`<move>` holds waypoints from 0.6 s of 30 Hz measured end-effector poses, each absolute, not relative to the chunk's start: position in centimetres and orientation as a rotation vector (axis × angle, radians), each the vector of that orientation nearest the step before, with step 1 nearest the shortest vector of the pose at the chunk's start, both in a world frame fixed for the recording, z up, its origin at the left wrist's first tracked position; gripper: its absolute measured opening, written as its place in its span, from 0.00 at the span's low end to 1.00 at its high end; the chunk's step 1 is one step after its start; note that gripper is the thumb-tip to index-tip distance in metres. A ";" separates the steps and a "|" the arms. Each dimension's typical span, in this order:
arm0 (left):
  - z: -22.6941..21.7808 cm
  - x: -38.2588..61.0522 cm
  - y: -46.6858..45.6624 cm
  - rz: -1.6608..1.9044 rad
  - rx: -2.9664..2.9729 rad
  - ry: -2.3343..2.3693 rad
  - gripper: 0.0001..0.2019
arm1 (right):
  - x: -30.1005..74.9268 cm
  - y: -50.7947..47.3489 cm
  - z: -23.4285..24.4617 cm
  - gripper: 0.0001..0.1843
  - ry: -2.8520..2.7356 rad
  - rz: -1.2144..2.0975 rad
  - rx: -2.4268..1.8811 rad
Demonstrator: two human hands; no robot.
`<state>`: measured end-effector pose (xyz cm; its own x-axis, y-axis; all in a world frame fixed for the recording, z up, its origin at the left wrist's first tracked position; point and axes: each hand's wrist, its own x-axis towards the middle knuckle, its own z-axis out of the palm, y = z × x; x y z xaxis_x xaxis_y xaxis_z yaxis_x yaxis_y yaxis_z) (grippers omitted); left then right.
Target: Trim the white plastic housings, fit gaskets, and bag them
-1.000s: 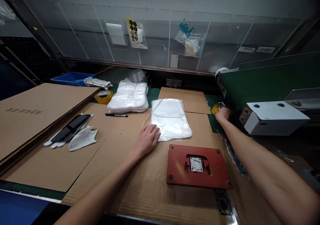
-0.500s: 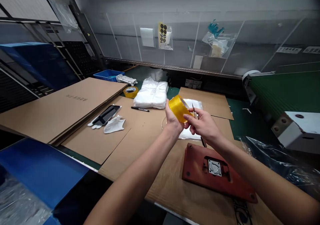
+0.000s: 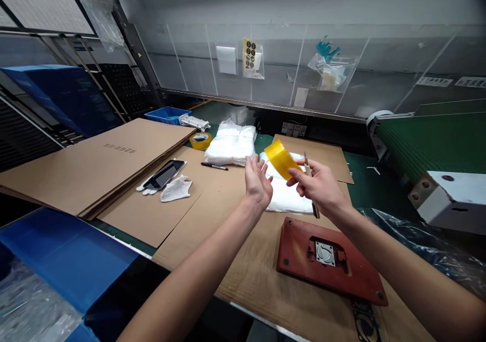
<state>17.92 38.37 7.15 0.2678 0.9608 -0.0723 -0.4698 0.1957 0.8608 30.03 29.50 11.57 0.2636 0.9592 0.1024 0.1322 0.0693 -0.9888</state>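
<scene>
A roll of yellow packing tape [image 3: 280,159] is held up by my right hand [image 3: 317,187], thumb and fingers gripping its lower right edge. The same hand also holds a slim, knife-like tool [image 3: 315,210], its thin pointed tip up and its dark end down past the palm. To the left, my left hand [image 3: 258,182] is open, palm up with fingers spread, and apart from the tape. Below both hands lies a white plastic-wrapped pack [image 3: 284,198], partly hidden. Nearer to me, a red block [image 3: 304,271] with a metal plate [image 3: 325,254] set in it rests on the cardboard.
Stacked cardboard sheets [image 3: 91,165] lie at left, beside a phone [image 3: 165,174] and a white glove [image 3: 176,189]. Behind are a pen [image 3: 214,166], another tape roll [image 3: 200,140], a white bagged bundle [image 3: 231,144] and a blue bin [image 3: 167,115]. A green conveyor [image 3: 436,134] stands at right.
My left hand has let go of the tape roll and opened, moving slightly left and down. My right hand has moved right with the tape and the slim tool.
</scene>
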 end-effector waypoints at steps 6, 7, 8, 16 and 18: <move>0.6 16.0 39.9 0.983 1.669 0.983 0.29 | 35.8 35.7 10.9 0.15 -1.065 0.598 -1.576; -0.5 15.7 40.0 0.929 1.811 0.983 0.26 | 36.7 37.1 10.4 0.13 -1.065 0.558 -1.631; -1.4 15.4 40.0 0.871 1.941 0.977 0.24 | 37.4 38.5 9.8 0.12 -1.068 0.529 -1.688; -3.8 15.0 40.4 0.554 2.528 1.031 0.26 | 39.2 46.5 3.3 0.13 -1.220 0.481 -1.966; -3.9 15.1 40.3 0.520 2.589 1.053 0.26 | 39.2 47.4 2.1 0.14 -1.280 0.455 -1.998</move>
